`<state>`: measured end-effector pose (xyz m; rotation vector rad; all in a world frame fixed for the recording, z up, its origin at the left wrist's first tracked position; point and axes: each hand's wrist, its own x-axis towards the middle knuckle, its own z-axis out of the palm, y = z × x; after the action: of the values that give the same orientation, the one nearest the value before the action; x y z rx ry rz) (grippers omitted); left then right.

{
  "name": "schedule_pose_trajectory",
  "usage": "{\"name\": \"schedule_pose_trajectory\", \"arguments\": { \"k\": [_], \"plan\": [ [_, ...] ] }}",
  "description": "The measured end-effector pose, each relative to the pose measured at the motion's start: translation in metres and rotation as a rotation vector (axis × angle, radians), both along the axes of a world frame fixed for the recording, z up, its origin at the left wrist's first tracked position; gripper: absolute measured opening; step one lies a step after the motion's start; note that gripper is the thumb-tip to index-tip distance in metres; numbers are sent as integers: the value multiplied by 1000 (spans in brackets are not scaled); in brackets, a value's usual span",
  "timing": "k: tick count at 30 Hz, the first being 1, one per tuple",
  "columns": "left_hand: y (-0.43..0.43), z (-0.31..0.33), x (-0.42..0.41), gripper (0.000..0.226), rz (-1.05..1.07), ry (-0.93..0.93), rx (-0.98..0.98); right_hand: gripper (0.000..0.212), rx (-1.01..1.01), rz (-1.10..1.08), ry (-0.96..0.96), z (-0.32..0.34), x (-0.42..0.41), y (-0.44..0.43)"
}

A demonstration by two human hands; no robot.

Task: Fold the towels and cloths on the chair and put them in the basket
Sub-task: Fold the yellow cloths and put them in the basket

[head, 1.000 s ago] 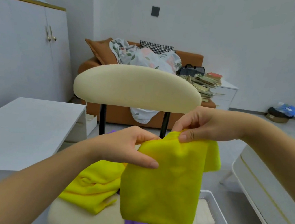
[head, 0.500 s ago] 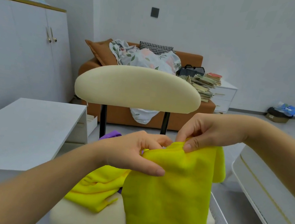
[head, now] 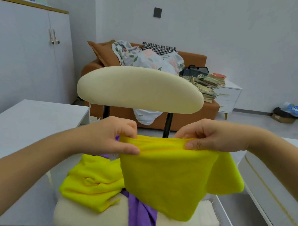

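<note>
Thumb and fingers of the left hand (head: 114,138) pinch the top left corner of the raised yellow cloth (head: 165,178), which hangs above the chair (head: 140,88) seat. On the seat lie a crumpled yellow cloth (head: 92,179) and a purple cloth (head: 141,219). The right hand (head: 215,136) pinches the raised cloth's top right edge. The white basket (head: 228,225) stands just beside the chair at lower right.

Just one head cam here, riding at the person's eye level and facing forward with a bit of a downward tilt. It's looking straight over the chair (head: 141,87), whose backrest is landing dead centre. The left hand (head: 110,136) and right hand (head: 215,136) are hanging really close to the lens, pinching the yellow cloth (head: 163,182) (forearms are filling the lower left and the right edge). The wide lens is taking in most of the room, with the sofa (head: 209,109) sitting far back by the wall.
</note>
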<state>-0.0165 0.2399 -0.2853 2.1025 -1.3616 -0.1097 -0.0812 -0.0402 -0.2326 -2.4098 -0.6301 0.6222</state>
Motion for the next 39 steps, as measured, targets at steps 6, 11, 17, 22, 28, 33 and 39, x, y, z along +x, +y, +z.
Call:
{"name": "schedule_pose_trajectory", "arguments": {
  "k": [6,11,17,22,28,33,39],
  "plan": [
    [24,9,16,49,127,60,-75,34,101,-37,-233,-10,-7,5],
    [25,14,16,56,255,36,-246,33,71,-112,-296,-21,-8,6],
    [29,16,13,14,307,87,-331,22,169,-127,-276,-27,-5,2],
    [47,15,25,48,368,194,-395,39,150,-150,-203,-36,-3,-10],
    [67,7,43,31,446,214,-388,17,147,-201,-176,-41,-4,-24],
    [73,2,47,45,446,243,-441,12,151,-247,-236,-40,-6,-32],
    [75,1,48,58,443,277,-527,17,318,-419,-382,-43,-5,-39]
  ]
}}
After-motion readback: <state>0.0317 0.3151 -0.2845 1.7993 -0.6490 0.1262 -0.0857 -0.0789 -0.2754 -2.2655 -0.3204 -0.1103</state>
